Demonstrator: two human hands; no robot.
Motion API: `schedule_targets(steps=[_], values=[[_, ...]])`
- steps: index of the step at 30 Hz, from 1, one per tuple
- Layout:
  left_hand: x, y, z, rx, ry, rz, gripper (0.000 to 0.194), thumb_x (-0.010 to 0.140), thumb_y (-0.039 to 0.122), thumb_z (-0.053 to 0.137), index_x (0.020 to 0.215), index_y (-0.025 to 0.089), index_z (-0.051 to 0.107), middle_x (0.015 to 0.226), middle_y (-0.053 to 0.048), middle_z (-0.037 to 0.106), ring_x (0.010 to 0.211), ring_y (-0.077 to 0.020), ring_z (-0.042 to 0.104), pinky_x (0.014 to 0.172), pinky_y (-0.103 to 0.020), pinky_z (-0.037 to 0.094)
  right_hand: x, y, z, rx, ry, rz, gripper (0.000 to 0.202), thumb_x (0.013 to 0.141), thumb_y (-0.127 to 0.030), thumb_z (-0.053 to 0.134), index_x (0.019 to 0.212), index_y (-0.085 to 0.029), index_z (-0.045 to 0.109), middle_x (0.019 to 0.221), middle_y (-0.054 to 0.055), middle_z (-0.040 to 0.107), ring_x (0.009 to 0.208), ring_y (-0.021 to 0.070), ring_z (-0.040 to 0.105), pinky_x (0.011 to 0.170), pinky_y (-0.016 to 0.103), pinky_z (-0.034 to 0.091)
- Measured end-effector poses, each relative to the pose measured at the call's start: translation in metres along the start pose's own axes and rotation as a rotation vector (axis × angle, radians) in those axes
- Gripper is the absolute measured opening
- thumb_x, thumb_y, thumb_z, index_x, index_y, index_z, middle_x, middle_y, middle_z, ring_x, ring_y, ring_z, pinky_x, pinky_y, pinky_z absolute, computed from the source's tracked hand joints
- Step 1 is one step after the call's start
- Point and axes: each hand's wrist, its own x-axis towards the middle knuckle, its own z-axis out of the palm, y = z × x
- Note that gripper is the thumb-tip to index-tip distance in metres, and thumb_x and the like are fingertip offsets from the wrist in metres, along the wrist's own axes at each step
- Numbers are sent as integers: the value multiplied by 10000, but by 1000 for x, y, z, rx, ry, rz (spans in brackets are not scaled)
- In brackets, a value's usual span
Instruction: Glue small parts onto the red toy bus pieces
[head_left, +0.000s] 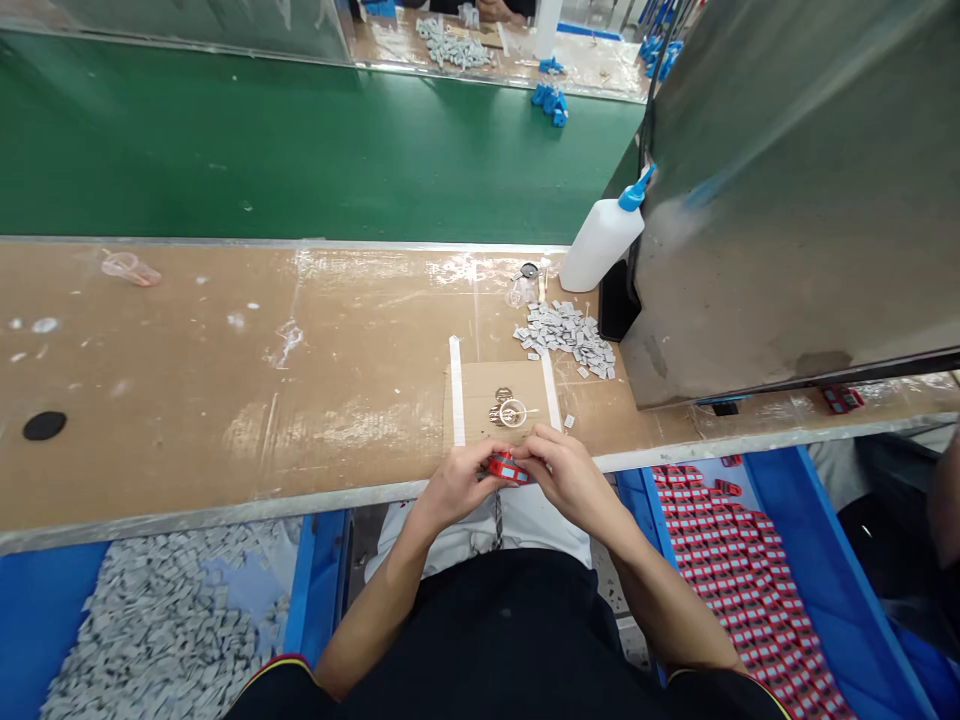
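A small red toy car (508, 468) with pale windows is held between both hands at the table's front edge. My left hand (459, 485) is closed on its left end. The fingers of my right hand (564, 474) pinch at its right end and top; whether they also hold a small part is too small to tell. Just beyond the hands, a small white ring-shaped cup (513, 413) sits beside dark patterned pieces (504, 395) on a cardboard pad (480, 380) between white tape strips. Farther back lies a pile of small grey pieces (574, 335).
A white bottle (602, 245) with a blue nozzle leans beside a metal panel (780, 220). Blue bins flank me, with grey pieces (165, 620) left and red cars (735, 570) right. Behind the table runs a green belt (300, 150). Another person's arm (946, 500) shows far right.
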Motion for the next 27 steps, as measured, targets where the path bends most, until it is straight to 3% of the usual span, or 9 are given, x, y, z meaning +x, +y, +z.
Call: schedule_targets(steps=[5, 10, 15, 19, 23, 27], values=[[-1, 0, -2, 34, -24, 16, 207, 860, 241, 754, 1055, 206, 693, 964, -44, 808, 866, -210, 774, 784, -294, 604, -11, -4, 2, -29, -17, -20, 230, 1037, -175, 493, 981, -199, 714, 796, 21, 577, 691, 155, 572, 637, 264, 442], [-2, -1, -3, 12, -64, -2, 223, 866, 274, 750, 1028, 210, 611, 923, -44, 805, 867, -216, 785, 758, -293, 598, -14, 1, 5, 169, -1, 91, 146, 979, -163, 573, 921, -188, 705, 813, 18, 620, 704, 149, 599, 644, 257, 475], [-2, -1, -2, 78, -87, 23, 170, 877, 234, 716, 1002, 216, 602, 901, -35, 794, 832, -200, 774, 741, -284, 591, -10, 7, -2, 261, -96, 188, 108, 944, -202, 648, 842, -194, 682, 839, 10, 619, 711, 140, 595, 613, 237, 452], [-3, -3, -3, 152, -126, 58, 141, 874, 188, 694, 998, 213, 632, 898, -35, 785, 802, -186, 753, 732, -271, 582, -8, 9, -2, 222, -166, 156, 195, 916, -105, 649, 754, -192, 585, 758, -17, 594, 693, 139, 559, 629, 240, 413], [-4, -6, -6, 256, -149, 128, 164, 856, 132, 681, 1000, 209, 667, 880, -29, 772, 774, -179, 731, 716, -264, 569, -9, 11, 5, 197, -145, 143, 230, 894, -49, 625, 742, -195, 534, 744, -20, 586, 694, 139, 546, 645, 249, 403], [-3, -6, -5, 221, -75, 278, 151, 911, 154, 648, 1041, 214, 692, 937, -45, 794, 835, -184, 746, 772, -283, 585, -16, 10, 7, 353, -74, 175, 147, 954, -235, 638, 819, -196, 595, 851, 18, 620, 802, 159, 606, 700, 268, 474]])
